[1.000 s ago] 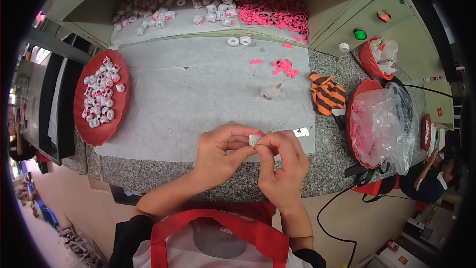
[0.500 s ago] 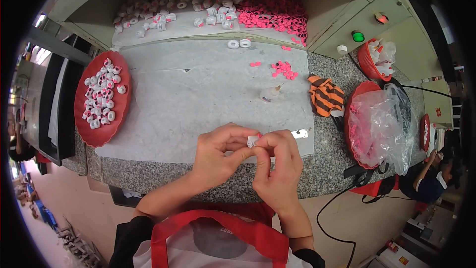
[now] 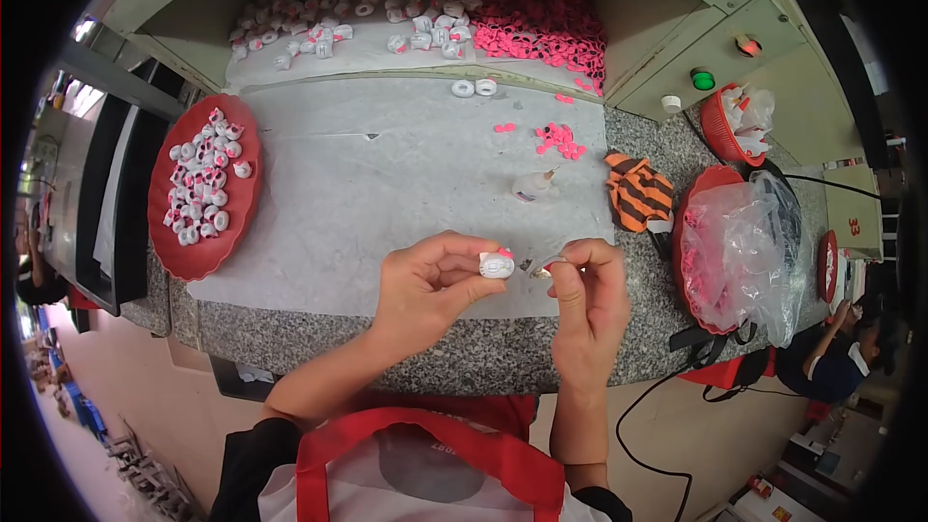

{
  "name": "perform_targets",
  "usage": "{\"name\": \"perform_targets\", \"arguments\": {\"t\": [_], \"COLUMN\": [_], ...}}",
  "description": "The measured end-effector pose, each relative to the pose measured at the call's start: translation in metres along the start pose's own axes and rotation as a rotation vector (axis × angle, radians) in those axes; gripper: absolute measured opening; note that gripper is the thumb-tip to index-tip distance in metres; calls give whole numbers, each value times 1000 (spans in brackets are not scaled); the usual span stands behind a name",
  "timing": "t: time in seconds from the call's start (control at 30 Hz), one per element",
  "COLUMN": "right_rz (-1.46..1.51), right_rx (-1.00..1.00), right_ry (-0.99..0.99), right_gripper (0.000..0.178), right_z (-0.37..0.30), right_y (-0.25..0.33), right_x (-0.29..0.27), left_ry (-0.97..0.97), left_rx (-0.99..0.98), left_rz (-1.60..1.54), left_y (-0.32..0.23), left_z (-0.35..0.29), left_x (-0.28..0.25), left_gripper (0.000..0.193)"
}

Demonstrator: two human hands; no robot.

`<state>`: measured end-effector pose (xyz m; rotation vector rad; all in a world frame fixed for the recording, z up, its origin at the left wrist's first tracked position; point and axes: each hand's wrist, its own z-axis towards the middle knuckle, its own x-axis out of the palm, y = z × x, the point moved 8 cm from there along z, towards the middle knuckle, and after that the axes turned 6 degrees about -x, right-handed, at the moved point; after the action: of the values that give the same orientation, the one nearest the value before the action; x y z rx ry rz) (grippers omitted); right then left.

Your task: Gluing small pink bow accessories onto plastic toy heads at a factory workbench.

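Note:
My left hand (image 3: 420, 285) pinches a small white cat-head-shaped piece (image 3: 496, 265) with a pink part on its upper side, just above the near part of the white sheet (image 3: 387, 193). Thumb and fingertips of my right hand (image 3: 588, 300) are closed on a small shiny metal piece (image 3: 541, 271), whose kind I cannot make out. It points toward the white piece, with a gap between them. Beyond my hands stands a small clear bottle (image 3: 530, 187) with a thin tip. Several loose pink bow-shaped pieces (image 3: 559, 141) lie behind it.
A red scalloped tray (image 3: 235, 232) at the left holds several white-and-pink pieces. White rings (image 3: 474, 88) lie near the shelf (image 3: 396, 80), which carries piles of white and pink parts. At the right are a striped cloth (image 3: 638, 191), a bag-covered red tray (image 3: 688, 290) and a red basket (image 3: 715, 126).
My right hand has left the white piece, moved right and picked up the shiny metal piece that lay on the sheet. My left hand still holds the white piece, now turned.

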<state>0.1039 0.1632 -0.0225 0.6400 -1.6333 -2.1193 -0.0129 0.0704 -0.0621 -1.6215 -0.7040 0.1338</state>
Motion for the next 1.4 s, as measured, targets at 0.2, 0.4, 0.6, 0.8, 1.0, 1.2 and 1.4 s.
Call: {"name": "perform_targets", "arguments": {"t": [0.2, 0.4, 0.6, 0.8, 1.0, 1.2, 1.4], "right_rz": [-139, -574, -9, 128, 62, -463, -135], "right_rx": [-86, -265, -32, 19, 2, -172, -47], "right_ry": [141, -74, -147, 34, 129, -33, -127], "right_gripper": [7, 9, 8, 9, 6, 7, 6], "right_z": [-6, 7, 5, -1, -5, 6, 2], "right_y": [10, 4, -10, -4, 1, 1, -4], "right_x": [23, -6, -14, 7, 26, 1, -19], "left_ry": [-15, 160, 1, -32, -30, 31, 49], "left_rx": [39, 256, 43, 33, 29, 226, 85], "left_rz": [-20, 130, 18, 4, -7, 172, 5], "left_y": [2, -30, -6, -3, -1, -19, -11], "left_z": [1, -17, -3, -1, 0, -13, -2], "left_x": [-1, 18, 0, -3, -2, 7, 7], "left_gripper": [25, 26, 28, 29, 27, 27, 26]}}
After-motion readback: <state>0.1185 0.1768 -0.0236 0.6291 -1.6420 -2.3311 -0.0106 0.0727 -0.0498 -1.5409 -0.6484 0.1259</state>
